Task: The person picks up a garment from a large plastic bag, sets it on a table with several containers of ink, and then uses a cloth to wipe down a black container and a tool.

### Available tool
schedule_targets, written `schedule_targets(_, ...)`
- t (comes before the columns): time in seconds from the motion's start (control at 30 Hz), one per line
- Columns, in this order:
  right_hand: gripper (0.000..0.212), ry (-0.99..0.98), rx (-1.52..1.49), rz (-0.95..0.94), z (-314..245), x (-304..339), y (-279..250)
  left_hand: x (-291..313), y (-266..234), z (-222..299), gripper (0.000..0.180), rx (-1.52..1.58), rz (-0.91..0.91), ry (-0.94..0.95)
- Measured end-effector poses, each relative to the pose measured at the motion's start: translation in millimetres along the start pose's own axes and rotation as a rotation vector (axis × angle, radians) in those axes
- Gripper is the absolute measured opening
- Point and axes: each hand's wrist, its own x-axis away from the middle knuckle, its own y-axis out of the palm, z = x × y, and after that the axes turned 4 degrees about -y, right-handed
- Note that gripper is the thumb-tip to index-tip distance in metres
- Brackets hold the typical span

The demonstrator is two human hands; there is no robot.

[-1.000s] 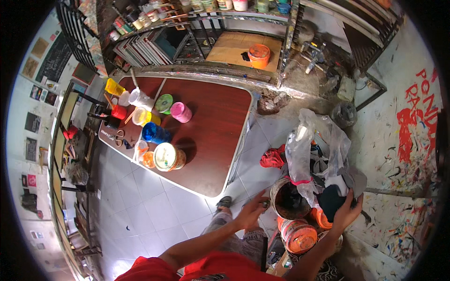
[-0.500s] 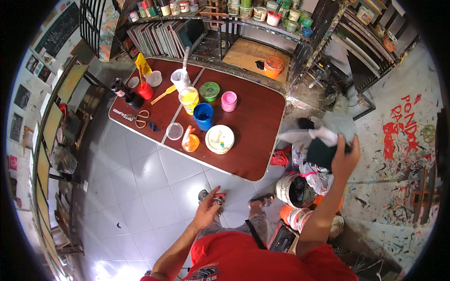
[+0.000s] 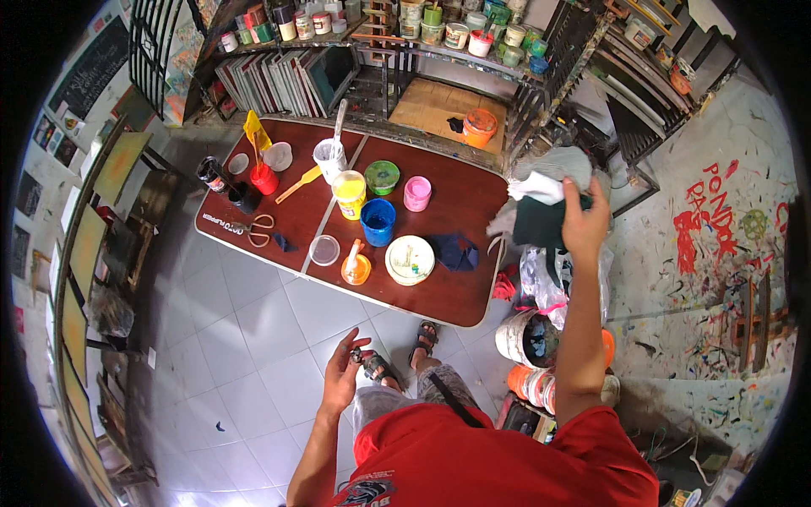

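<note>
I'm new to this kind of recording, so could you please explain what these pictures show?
There's no machine here, just someone in a red shirt working bare-handed. Each picture comes from a wide fisheye camera worn on their head, looking down, so straight edges bend. The right hand holds a bunch of grey, white and dark green cloths. The left hand is over the tiled floor, fingers loosely spread. The reddish-brown table bears a blue container, a pink container, a yellow container and scissors, among other things.
</note>
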Motion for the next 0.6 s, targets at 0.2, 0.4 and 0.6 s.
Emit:
schedule_targets(0.2, 0.052, 0.162, 0.051, -0.217, 111.1, 13.3, 80.9, -44.1, 39.9, 14.2, 0.075, -0.022, -0.083, 0.045)
schedule_targets(0.4, 0.055, 0.231, 0.178, -0.464, 183.0, 53.1, 179.4, -80.1, 76.9, 26.7, 0.074, 0.006, -0.008, -0.038)
schedule_targets(0.6, 0.076, 0.407, 0.104, -0.937, 252.9, 160.7, 222.9, -106.0, 101.9, 27.3, 0.074, -0.074, 0.017, -0.087)
